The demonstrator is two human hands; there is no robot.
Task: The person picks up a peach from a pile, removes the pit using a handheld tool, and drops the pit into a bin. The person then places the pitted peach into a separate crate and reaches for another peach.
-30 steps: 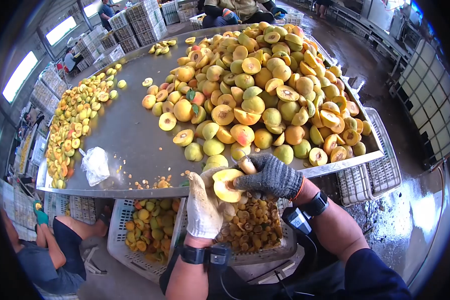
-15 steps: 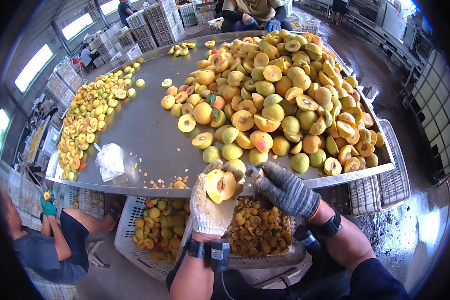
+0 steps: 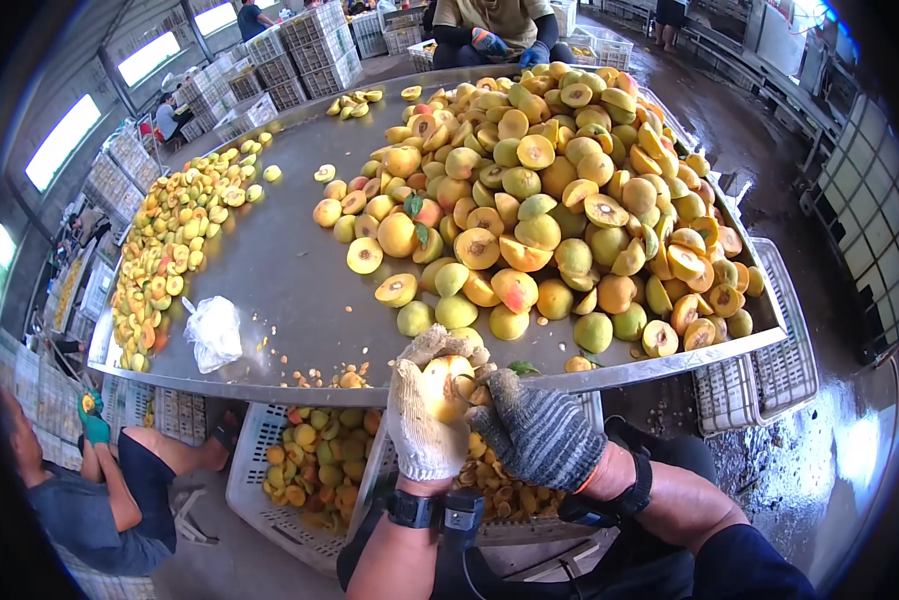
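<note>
A halved yellow fruit (image 3: 444,388) is held in my left hand (image 3: 429,410), which wears a white knit glove. My right hand (image 3: 540,422), in a grey striped glove, is closed on a small tool (image 3: 469,389) whose curved metal end touches the cut face of the fruit. Both hands are over the near edge of the metal table (image 3: 300,235). Beyond them lies a large pile of halved fruit (image 3: 510,200). Under my hands, a crate of small fruit pieces (image 3: 505,490) is partly hidden by my right hand and arm.
More cut fruit (image 3: 175,250) lines the table's left side, near a white plastic bag (image 3: 214,333). A crate of fruit (image 3: 320,455) stands below the near edge. One person (image 3: 95,490) sits at lower left, another (image 3: 495,25) across the table. Empty crates (image 3: 755,365) stand right.
My right hand has moved left, bringing the tool from beside the fruit onto its cut face. The view has shifted slightly, and the fruit in my left hand is turned more toward the right.
</note>
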